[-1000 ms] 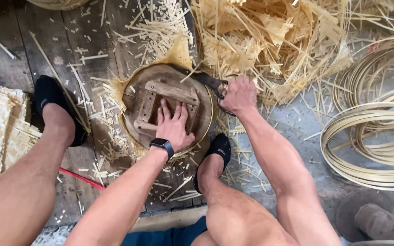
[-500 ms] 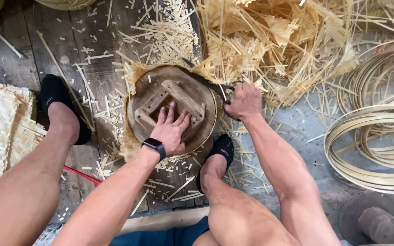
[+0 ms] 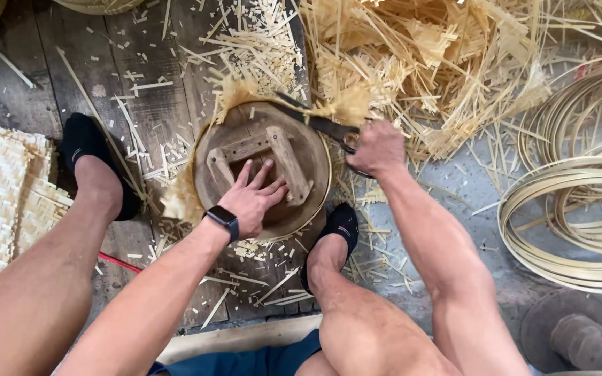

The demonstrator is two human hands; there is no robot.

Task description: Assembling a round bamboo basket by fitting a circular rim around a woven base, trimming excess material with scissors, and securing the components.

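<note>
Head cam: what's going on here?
A person sits over a round wooden mould on a plank floor. The left hand presses flat on the mould, fingers spread over its wooden crosspieces. The right hand grips shears at the mould's far edge, blades in the frayed bamboo strips sticking out there. Offcuts litter the floor; coiled bamboo hoops lie to the right.

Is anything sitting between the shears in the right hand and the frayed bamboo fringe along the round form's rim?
Nothing visible does. The right hand holds the shears with the blades already lying against the fringe at the upper right rim of the round wooden form. The left hand presses flat on the form's middle, away from the blades.
</note>
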